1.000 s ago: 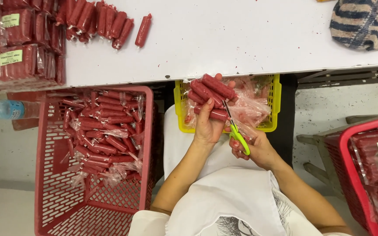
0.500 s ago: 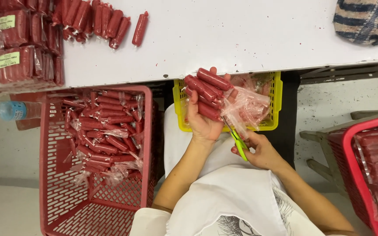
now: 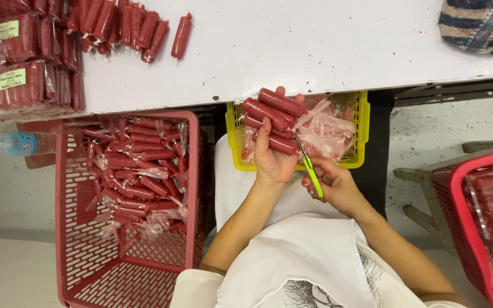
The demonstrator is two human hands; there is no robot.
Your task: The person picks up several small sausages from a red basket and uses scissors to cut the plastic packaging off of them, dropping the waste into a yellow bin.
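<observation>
Head view: left hand grips a stack of sausages above the yellow basket, so the loose wrap hangs over it; right hand clasps green scissors at the wrap's edge.

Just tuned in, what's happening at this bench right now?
A seated person's left hand holds a bunch of red sausages up over a yellow basket. Their right hand grips green-handled scissors at the clear plastic wrap hanging off the bunch. A red basket of wrapped sausages stands to their left, and loose ones lie on the white table.
</observation>
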